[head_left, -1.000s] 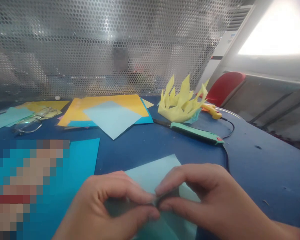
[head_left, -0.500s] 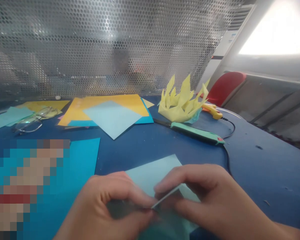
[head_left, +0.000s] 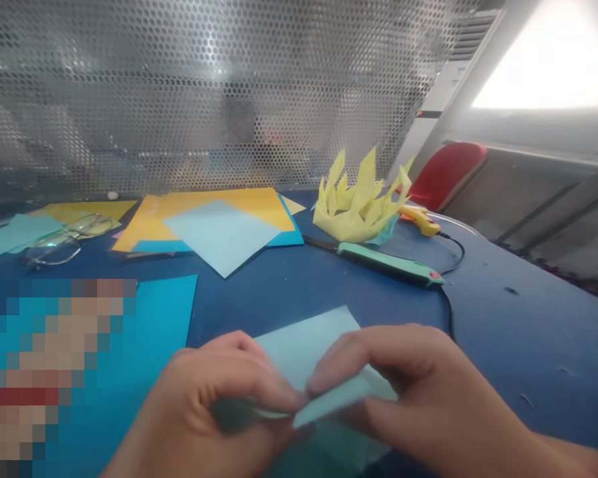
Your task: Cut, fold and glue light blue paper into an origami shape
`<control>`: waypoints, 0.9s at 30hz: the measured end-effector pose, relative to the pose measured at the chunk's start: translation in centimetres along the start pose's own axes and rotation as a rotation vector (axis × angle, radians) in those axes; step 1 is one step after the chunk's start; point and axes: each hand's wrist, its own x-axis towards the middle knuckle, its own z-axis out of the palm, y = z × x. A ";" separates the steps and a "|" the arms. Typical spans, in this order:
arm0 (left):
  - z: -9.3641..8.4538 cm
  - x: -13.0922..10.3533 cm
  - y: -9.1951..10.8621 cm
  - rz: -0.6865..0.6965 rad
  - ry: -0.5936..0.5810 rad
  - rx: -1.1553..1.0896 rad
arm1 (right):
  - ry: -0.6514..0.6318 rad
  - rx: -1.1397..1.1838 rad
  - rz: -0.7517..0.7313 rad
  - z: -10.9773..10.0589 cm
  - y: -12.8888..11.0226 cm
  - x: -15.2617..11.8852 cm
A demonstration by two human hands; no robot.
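Observation:
A light blue sheet of paper [head_left: 311, 332] is between my two hands at the bottom centre, with one part folded up toward me. My left hand [head_left: 214, 398] pinches the near folded edge between thumb and forefinger. On the other side, my right hand [head_left: 408, 392] grips the raised flap, its forefinger over the top and its thumb below. Both sets of fingertips almost meet at the fold. The paper's lower part is partly hidden and blurred behind the fingers.
Ahead lie a square light blue sheet [head_left: 224, 242], an orange sheet [head_left: 144, 219] and glasses [head_left: 60, 249]. A yellow folded-paper flower [head_left: 349, 216] stands beside a green-handled corded tool [head_left: 389, 262] and a yellow corded tool [head_left: 421, 220]. A blue sheet [head_left: 164, 318] lies left, partly under a pixelated area.
The raised flap of the light blue paper has tilted, so more of its face shows between my hands. My fingers have shifted slightly along the fold. The table items stay put.

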 end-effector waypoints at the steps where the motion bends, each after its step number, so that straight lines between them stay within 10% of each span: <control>1: -0.1 0.1 -0.1 -0.019 0.018 0.007 | 0.002 -0.013 0.008 -0.1 0.1 0.1; 16: -0.1 0.1 -0.1 0.154 -0.030 0.066 | -0.037 0.039 0.012 0.1 0.2 -0.3; 27: 0.1 0.0 0.1 0.022 0.112 0.000 | 0.024 0.034 -0.009 -0.1 0.3 -0.3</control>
